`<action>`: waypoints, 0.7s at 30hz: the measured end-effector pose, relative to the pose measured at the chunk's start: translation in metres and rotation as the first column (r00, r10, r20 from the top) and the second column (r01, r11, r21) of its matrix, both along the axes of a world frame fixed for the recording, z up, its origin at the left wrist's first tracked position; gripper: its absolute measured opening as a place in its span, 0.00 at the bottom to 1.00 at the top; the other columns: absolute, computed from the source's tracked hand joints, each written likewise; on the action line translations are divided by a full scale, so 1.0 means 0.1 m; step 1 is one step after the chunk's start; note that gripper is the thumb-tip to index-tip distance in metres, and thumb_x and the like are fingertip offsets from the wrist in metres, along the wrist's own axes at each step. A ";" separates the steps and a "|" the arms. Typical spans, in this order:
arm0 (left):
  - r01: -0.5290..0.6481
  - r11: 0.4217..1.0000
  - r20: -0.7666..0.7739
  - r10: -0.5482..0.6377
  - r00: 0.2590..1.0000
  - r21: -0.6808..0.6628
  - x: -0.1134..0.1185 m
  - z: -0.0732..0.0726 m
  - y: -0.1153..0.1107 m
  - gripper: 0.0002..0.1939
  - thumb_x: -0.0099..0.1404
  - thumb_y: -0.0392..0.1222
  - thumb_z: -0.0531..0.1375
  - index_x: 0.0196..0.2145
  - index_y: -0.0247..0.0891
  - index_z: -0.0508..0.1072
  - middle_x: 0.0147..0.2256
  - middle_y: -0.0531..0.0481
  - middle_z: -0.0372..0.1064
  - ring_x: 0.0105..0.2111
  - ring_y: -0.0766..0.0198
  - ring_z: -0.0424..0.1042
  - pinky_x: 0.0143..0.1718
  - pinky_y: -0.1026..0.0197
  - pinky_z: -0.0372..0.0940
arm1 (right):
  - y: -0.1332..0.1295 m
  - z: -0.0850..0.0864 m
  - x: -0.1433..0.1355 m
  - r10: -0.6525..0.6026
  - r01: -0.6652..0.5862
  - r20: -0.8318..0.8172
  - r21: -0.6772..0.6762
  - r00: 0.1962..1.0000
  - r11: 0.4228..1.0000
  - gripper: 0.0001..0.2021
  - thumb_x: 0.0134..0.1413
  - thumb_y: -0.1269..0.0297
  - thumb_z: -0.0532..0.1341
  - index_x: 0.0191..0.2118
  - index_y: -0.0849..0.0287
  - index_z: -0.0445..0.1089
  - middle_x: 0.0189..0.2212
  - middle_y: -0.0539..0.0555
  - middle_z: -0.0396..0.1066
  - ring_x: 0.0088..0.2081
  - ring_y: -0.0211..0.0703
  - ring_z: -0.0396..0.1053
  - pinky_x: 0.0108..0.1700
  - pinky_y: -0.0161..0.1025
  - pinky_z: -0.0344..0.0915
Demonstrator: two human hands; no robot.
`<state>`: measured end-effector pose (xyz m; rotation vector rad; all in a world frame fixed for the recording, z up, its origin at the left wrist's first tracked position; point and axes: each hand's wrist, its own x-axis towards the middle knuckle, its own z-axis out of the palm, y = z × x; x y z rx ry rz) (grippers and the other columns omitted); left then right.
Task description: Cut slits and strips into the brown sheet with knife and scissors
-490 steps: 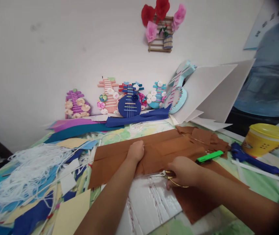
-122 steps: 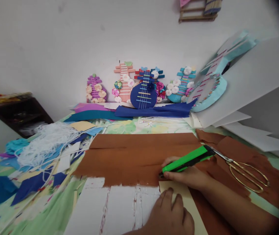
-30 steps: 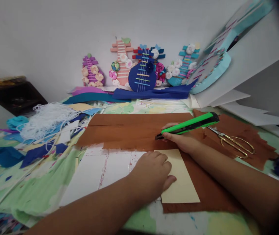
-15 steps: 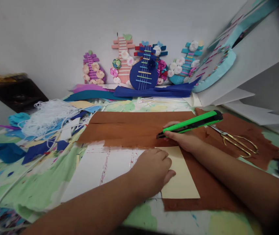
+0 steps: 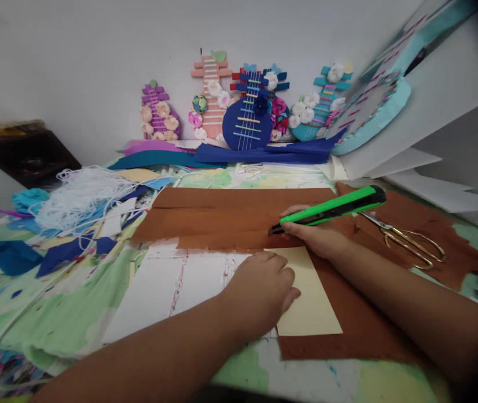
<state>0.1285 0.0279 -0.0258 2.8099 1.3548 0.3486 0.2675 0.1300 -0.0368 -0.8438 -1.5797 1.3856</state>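
Just beyond the pale yellow rectangular card (image 5: 314,302), a green-and-black plastic utility knife (image 5: 335,207) is gripped by the right hand (image 5: 318,236), over a brown, thin, creased sheet (image 5: 218,218). The card's far left part is covered by the left hand (image 5: 262,291), its fingers (image 5: 281,267) loosely curled. Whether the sheet is touched by the knife cannot be told. By a slip toward the card, these fingers could be cut; by weak pressing, the card could be shifted.
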 end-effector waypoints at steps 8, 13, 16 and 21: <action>0.005 1.000 -0.029 -0.004 1.000 0.011 0.02 0.02 -0.02 0.09 0.61 0.43 0.53 0.30 0.34 0.68 0.37 0.45 0.65 0.37 0.58 0.63 0.40 0.57 0.59 | 0.00 0.01 0.02 -0.036 0.023 0.166 0.079 0.985 0.997 0.14 0.36 0.58 0.64 0.33 0.57 0.67 0.28 0.50 0.69 0.27 0.38 0.68 0.30 0.36 0.66; 0.017 0.998 -0.067 -0.013 0.998 0.064 0.06 -0.04 -0.04 0.09 0.61 0.41 0.52 0.30 0.34 0.68 0.35 0.44 0.66 0.37 0.57 0.63 0.39 0.57 0.59 | -0.10 0.12 -0.01 0.045 -0.110 0.313 0.192 0.949 0.975 0.09 0.38 0.61 0.62 0.29 0.57 0.67 0.28 0.49 0.69 0.32 0.40 0.68 0.35 0.36 0.65; 0.020 0.995 -0.086 -0.011 0.996 0.099 0.08 -0.14 -0.04 0.07 0.60 0.39 0.52 0.31 0.34 0.68 0.32 0.44 0.65 0.38 0.56 0.63 0.38 0.56 0.60 | -0.15 0.16 -0.04 0.107 -0.153 0.318 0.126 0.942 0.980 0.09 0.38 0.62 0.62 0.29 0.58 0.66 0.27 0.50 0.70 0.31 0.40 0.69 0.33 0.37 0.66; -0.034 0.997 -0.073 0.039 0.997 0.074 0.11 -0.20 -0.04 0.09 0.59 0.41 0.54 0.32 0.33 0.69 0.35 0.42 0.66 0.39 0.54 0.63 0.37 0.56 0.61 | -0.13 0.13 -0.04 0.086 -0.133 0.335 0.121 0.938 0.984 0.09 0.38 0.63 0.62 0.30 0.57 0.65 0.29 0.51 0.69 0.34 0.41 0.68 0.37 0.39 0.65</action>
